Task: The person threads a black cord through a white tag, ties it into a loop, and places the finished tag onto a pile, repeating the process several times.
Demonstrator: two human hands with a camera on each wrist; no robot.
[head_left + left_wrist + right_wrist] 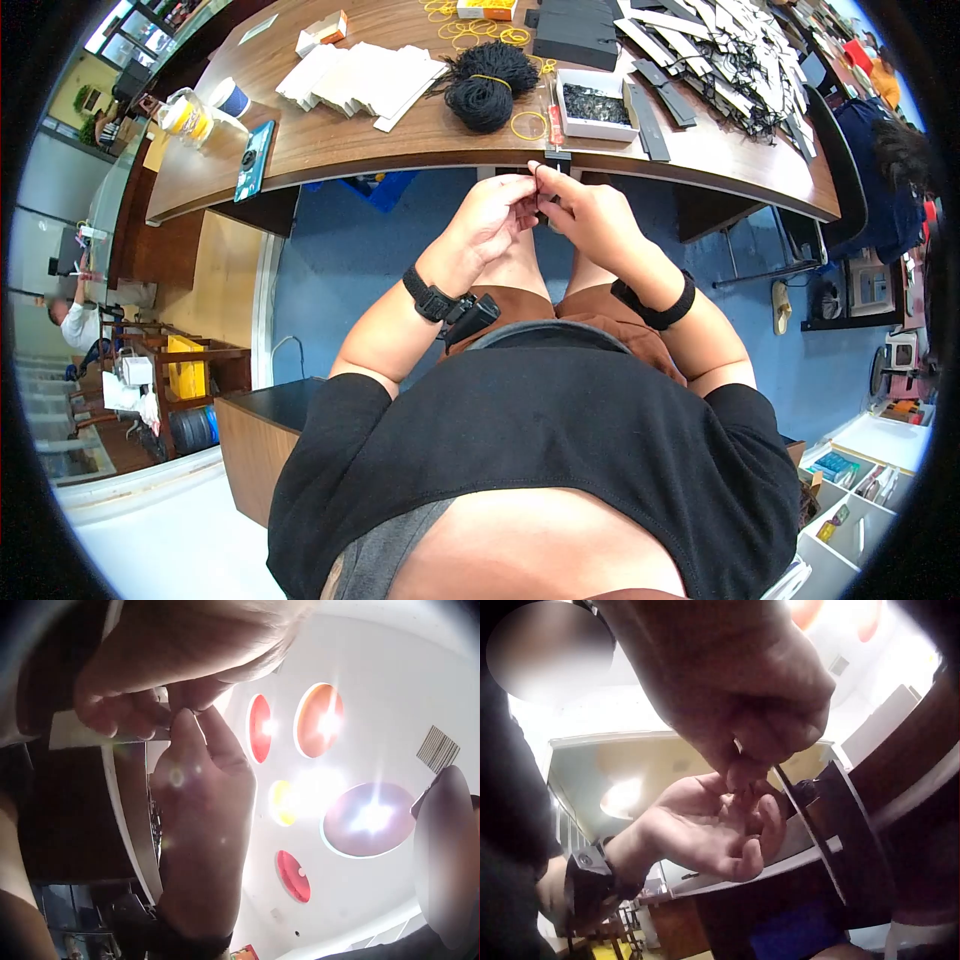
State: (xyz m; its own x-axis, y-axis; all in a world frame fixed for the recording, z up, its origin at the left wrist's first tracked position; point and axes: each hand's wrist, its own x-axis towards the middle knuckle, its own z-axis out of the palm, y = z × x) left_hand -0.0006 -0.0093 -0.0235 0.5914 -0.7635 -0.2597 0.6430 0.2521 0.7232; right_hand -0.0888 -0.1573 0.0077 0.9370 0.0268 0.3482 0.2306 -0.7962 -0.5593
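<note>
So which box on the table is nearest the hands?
The open white box holding small black pieces; the two orange-marked boxes sit farther back.

The head view looks forward and down, from over the black shirt (580, 425), taking in the left grip (484, 224), the right grip (600, 222) and the surface (355, 148) past its near edge; it stands farthest off. The left wrist view, close in and rolled sideways, faces up toward the ceiling (397, 682). The right wrist view, also close, looks past its own grip at the other. All three share both grips and the surface's near edge.
</note>
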